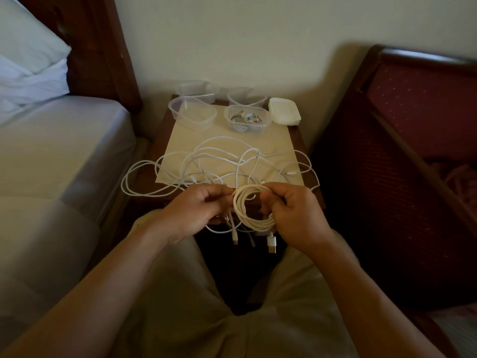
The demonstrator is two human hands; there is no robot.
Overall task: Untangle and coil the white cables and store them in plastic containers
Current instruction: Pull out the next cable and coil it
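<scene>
Pale trousers cover the person's knees at the bottom of the view, with both bare forearms reaching forward over them. Just beyond, the right hand grips a coiled white cable, fingers curled round the right side of the loops; a USB plug hangs from the bottom of the coil. The left hand pinches the coil's left side near the top, thumb and fingers closed on the strands, and several loose cable ends dangle below it.

Beyond the hands, a tangle of white cables sprawls over a sheet of cream paper on a dark wooden nightstand, with loops spilling off the left and right edges. At the far side of the paper stands a clear plastic container, and just to its right a second clear container holds a coiled white cable with its connectors. Two more clear containers stand behind these against the wall. A stack of whitish lids sits at the right rear corner.

To the left is a bed with white pillows against a dark wooden headboard. To the right stands a chair with dotted red upholstery.
</scene>
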